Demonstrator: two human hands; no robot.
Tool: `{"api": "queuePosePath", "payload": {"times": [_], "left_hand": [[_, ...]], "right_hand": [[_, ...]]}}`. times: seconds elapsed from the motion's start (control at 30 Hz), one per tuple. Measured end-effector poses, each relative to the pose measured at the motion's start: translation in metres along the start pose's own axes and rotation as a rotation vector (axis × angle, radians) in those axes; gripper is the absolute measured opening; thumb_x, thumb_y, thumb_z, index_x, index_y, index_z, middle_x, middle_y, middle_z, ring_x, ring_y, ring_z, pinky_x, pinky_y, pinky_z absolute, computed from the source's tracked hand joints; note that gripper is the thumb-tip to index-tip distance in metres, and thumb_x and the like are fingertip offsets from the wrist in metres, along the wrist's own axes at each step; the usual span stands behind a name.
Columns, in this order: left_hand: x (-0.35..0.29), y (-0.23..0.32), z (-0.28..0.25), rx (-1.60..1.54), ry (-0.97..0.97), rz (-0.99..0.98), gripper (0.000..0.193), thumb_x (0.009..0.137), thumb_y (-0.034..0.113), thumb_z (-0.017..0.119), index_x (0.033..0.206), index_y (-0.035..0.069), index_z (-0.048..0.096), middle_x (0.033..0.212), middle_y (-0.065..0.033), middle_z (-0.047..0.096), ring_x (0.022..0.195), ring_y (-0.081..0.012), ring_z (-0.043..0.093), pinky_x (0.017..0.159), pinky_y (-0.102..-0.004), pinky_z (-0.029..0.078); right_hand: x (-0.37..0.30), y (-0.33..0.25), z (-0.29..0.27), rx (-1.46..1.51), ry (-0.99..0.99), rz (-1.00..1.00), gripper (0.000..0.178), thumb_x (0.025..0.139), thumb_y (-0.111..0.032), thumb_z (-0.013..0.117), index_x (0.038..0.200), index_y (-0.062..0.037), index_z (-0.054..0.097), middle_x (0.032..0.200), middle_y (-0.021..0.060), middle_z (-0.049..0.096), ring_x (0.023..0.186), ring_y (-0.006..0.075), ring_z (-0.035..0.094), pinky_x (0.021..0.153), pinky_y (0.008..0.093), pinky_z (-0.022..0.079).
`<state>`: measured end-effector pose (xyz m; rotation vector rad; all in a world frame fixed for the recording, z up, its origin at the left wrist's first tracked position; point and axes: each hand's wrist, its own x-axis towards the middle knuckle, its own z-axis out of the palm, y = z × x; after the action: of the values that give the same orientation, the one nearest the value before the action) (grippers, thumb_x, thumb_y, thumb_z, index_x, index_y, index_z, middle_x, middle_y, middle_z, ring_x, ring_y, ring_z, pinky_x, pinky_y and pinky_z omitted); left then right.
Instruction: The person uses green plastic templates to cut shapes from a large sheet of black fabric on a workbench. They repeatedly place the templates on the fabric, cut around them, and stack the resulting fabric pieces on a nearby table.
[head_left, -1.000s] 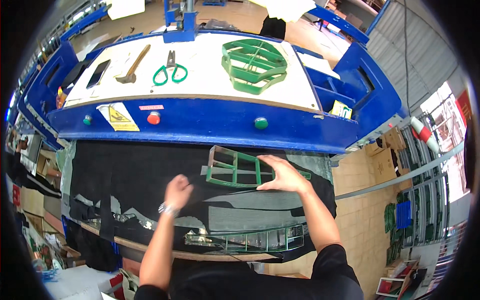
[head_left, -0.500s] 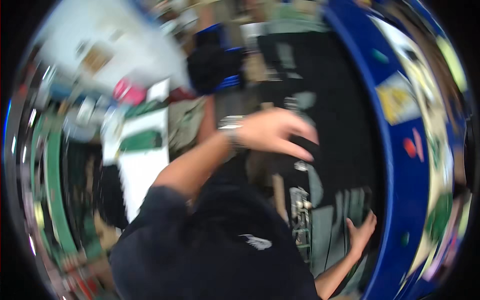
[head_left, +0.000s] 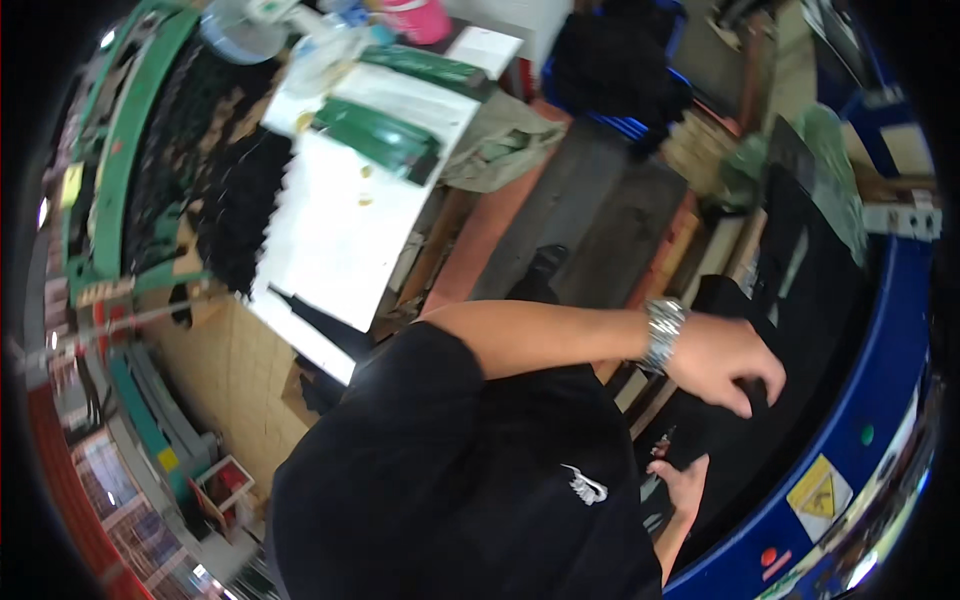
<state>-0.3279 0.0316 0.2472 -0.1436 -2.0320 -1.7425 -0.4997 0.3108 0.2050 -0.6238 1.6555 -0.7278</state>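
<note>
My left hand point(head_left: 725, 365), with a silver metal watch on its wrist, reaches across to the right. Its fingers curl round a piece of black cloth point(head_left: 690, 422). Lower down, my right hand point(head_left: 684, 488) is by the cloth's near edge, its thumb spread apart from the fingers; some fingertips are hard to make out. Both hands are over the dark bed point(head_left: 815, 345) of a machine with a blue frame point(head_left: 850, 400). Grey-green patches show beside the cloth.
To the left stands a white tabletop point(head_left: 330, 230) with green boxes point(head_left: 375, 138) on it. A blue crate point(head_left: 620, 125) heaped with black cloth is at the far side. A dark wooden bench point(head_left: 590, 215) lies between. A green machine point(head_left: 150, 150) stands at far left.
The view has swung toward the right. My left hand keeps the black cloth and now holds it farther along the bed. My right hand has come nearer to the left one.
</note>
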Motion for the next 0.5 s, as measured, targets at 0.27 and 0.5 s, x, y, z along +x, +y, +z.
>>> {"api": "queuePosePath", "payload": {"times": [0.27, 0.5], "left_hand": [[-0.04, -0.035, -0.107, -0.203, 0.219, -0.316, 0.023, 0.095, 0.003, 0.068, 0.117, 0.002, 0.061, 0.11, -0.0035, 0.061, 0.103, -0.0106, 0.061, 0.09, -0.0256, 0.05], [-0.05, -0.098, -0.103, -0.454, 0.299, -0.736, 0.024, 0.098, 0.011, 0.067, 0.118, -0.001, 0.062, 0.11, -0.0047, 0.069, 0.099, -0.0097, 0.064, 0.09, -0.0267, 0.051]], "right_hand": [[0.055, -0.067, -0.062, -0.084, -0.135, 0.17, 0.011, 0.086, -0.007, 0.079, 0.086, -0.0011, 0.071, 0.077, -0.0041, 0.067, 0.076, 0.0044, 0.06, 0.07, 0.0241, 0.05], [0.068, -0.073, -0.138, -0.292, -0.085, 0.111, 0.02, 0.093, -0.018, 0.075, 0.103, -0.0002, 0.074, 0.084, -0.001, 0.071, 0.082, 0.006, 0.061, 0.077, 0.0276, 0.05]]}}
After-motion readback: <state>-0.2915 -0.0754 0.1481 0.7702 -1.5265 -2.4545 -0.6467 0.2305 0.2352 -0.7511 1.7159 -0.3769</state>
